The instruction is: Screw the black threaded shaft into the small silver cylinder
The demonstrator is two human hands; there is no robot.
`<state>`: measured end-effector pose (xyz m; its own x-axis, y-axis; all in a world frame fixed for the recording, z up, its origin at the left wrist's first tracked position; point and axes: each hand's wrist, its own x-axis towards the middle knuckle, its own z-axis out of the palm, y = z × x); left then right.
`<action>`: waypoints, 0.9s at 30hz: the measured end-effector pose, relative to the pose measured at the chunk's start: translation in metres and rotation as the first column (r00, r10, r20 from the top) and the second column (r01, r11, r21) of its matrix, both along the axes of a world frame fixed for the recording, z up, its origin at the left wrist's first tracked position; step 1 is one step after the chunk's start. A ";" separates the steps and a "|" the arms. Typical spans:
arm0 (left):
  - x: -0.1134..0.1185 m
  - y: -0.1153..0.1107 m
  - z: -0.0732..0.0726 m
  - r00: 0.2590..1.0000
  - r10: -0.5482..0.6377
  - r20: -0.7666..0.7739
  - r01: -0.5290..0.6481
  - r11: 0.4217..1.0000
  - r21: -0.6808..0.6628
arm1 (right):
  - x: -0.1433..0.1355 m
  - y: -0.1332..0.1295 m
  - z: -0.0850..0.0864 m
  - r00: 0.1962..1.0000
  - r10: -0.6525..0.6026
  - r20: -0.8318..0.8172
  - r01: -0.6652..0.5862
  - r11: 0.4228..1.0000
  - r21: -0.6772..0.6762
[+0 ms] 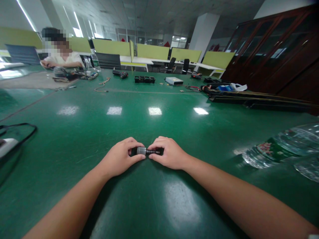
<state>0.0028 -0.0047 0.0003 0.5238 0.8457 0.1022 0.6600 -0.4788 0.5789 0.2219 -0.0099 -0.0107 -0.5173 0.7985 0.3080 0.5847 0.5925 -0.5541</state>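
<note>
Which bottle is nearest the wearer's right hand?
The green-labelled bottle, its base closest to the right hand. Another clear bottle sits farther right; a third bottle stands across the table near the seated person.

The cylinder [141, 150] looks metallic, the tabletop [129, 202] glossy.

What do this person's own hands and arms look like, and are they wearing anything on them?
The left hand and right hand are ordinary human hands, without gloves; I see no rings, watch or bracelet. Both forearms are bare. At the bottom right corner, a small pale patch might be a sleeve edge.
</note>
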 end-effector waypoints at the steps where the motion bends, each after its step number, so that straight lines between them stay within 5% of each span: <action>1: 0.000 0.000 0.000 1.000 0.002 -0.004 -0.002 1.000 -0.002 | 0.000 0.000 0.000 1.000 -0.006 -0.001 0.006 1.000 0.001; 27: -0.002 0.003 0.001 1.000 0.026 -0.004 -0.026 0.999 0.025 | 0.002 0.003 -0.001 0.989 -0.147 0.016 0.148 0.989 -0.006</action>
